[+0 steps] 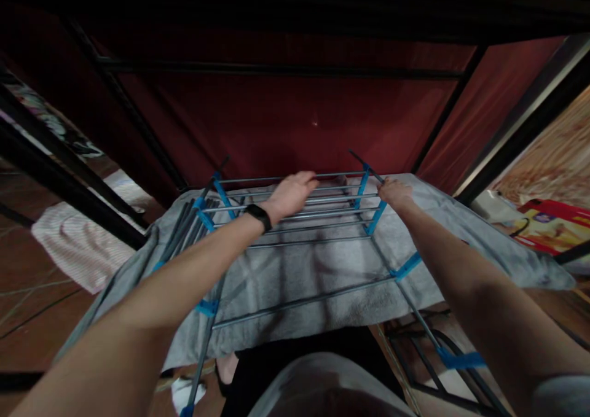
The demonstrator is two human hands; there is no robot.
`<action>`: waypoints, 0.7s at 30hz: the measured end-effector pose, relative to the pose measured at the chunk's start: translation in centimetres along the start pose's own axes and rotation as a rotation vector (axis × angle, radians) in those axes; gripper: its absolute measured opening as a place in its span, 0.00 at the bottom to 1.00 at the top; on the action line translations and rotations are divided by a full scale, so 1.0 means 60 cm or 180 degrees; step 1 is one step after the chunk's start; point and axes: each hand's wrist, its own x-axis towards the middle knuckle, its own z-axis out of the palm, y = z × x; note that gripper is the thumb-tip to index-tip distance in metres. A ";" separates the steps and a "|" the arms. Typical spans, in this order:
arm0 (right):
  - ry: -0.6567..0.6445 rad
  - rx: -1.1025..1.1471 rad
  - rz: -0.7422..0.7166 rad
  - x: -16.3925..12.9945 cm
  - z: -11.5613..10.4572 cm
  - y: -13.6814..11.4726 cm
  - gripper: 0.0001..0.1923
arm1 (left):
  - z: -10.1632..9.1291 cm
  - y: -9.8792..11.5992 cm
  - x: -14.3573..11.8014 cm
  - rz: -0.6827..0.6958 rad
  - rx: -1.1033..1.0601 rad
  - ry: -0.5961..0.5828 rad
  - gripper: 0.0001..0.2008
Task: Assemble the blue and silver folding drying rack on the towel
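A partly assembled rack of grey metal tubes [306,302] with blue plastic connectors [362,187] stands in front of me on grey cloth. My left hand [294,191], with a black band on its wrist, is over the upper crossbars near their middle. Its fingers reach out to the right, loosely bent, and their undersides are hidden. At the rack's far right corner, my right hand [395,191] is closed on the side tube, beside a blue connector. Several loose grey tubes [184,229] lie bundled along the rack's left side.
The grey cloth [295,269] spreads under the rack. Behind it rises a dark red panel [295,116] with black frame bars. Striped cloth [87,239] lies at left, a red and yellow box [553,223] at right. A black metal frame [426,368] stands low at right.
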 end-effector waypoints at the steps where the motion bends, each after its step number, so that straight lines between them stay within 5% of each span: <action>1: 0.0134 0.0119 0.0068 -0.005 0.002 -0.006 0.25 | 0.021 0.043 0.012 0.0217 -0.0042 -0.0091 0.19; 5: 0.1050 0.0895 -0.0170 -0.045 0.021 -0.035 0.26 | 0.132 0.186 0.020 0.0865 -0.0245 -0.0375 0.16; 8: 0.1455 0.1646 -0.0809 -0.102 0.071 -0.049 0.26 | 0.221 0.232 -0.008 0.0626 -0.0403 -0.0518 0.17; 11: 0.1338 0.2068 -0.0864 -0.166 0.154 -0.036 0.26 | 0.292 0.224 -0.051 0.0144 -0.0576 -0.0391 0.22; 15: 0.1158 0.2309 -0.0148 -0.214 0.260 0.011 0.26 | 0.343 0.175 -0.097 -0.0412 -0.0582 -0.0366 0.29; 21: 0.0174 0.1502 0.0685 -0.205 0.321 0.033 0.28 | 0.376 0.131 -0.076 -0.0741 -0.0717 -0.0536 0.28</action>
